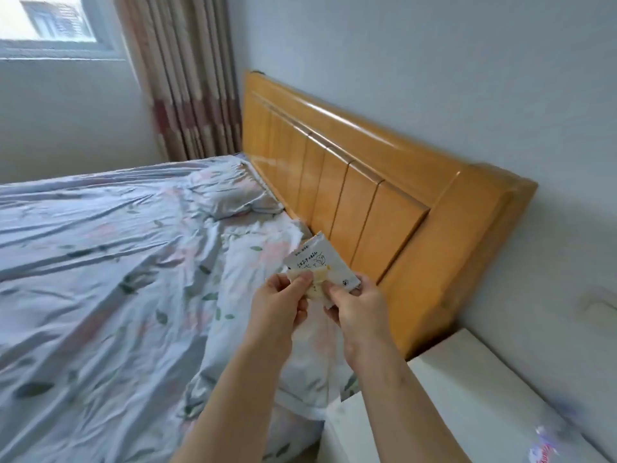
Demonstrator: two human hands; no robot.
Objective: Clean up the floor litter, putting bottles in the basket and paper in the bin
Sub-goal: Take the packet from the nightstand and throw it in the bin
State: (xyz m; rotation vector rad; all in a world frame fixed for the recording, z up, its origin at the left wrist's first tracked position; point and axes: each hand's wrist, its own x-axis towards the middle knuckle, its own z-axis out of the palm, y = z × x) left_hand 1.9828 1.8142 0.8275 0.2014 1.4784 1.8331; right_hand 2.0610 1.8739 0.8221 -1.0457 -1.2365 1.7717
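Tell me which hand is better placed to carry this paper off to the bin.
Right, marginally. Both pinch the paper wrapper over the bed, but the right hand curls round its crumpled lower corner; the left hand pinches only the edge. No bin is in view, so this is tentative.

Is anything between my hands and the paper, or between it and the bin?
Nothing between them: left hand and right hand both pinch the paper wrapper. No bin is in view, so that path cannot be judged.
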